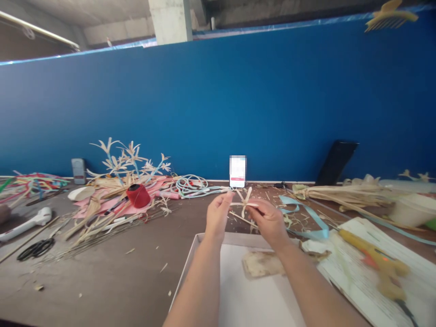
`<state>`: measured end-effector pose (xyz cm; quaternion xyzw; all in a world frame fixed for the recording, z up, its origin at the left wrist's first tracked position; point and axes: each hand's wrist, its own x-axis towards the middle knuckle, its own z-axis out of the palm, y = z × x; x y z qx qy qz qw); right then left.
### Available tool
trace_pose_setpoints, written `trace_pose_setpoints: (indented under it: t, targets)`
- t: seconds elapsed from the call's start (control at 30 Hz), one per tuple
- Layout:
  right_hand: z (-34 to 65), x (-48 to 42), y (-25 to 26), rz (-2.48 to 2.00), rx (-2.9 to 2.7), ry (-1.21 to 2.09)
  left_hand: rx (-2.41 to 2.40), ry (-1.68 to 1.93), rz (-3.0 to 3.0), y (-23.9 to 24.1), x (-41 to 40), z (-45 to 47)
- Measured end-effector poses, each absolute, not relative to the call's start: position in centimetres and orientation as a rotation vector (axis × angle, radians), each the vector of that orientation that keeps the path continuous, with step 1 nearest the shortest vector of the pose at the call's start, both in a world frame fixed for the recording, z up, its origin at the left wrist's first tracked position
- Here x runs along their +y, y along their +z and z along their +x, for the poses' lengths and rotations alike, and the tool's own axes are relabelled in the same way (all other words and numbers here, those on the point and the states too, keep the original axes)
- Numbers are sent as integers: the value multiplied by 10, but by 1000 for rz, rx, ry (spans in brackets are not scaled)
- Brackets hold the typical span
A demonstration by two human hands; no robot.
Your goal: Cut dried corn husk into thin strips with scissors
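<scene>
Between my hands is a small flower of pale dried-husk petals (245,200), held up over the far edge of a white shallow box (235,290). My left hand (217,215) is closed, with thumb and fingers pinching a petal on its left side. From the right, my right hand (269,220) pinches the flower near its centre; the exact fingertip contact is partly hidden. Under my right forearm, a stained beige block (260,265) lies in the box. Just beyond the hands stands a lit phone (237,171).
Right of the box, a yellow glue gun (374,259) rests on printed paper (347,236) near light-blue ribbon (315,218). To the left are a red thread spool (139,196), black scissors (37,249) and finished husk flowers (127,156). A blue partition (218,104) closes the back.
</scene>
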<state>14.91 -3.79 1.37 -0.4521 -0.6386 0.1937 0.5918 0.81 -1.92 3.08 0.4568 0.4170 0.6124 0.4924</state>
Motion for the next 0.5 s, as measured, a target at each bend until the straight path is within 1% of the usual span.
trace_pose_setpoints:
  t: [0.3,0.5]
  targets:
    - [147,-36,9,-1044,-1551,390,1056,1448,1265,25,-22,16]
    - [144,-38,9,-1069,-1543,481,1023,1473,1235,26,-23,18]
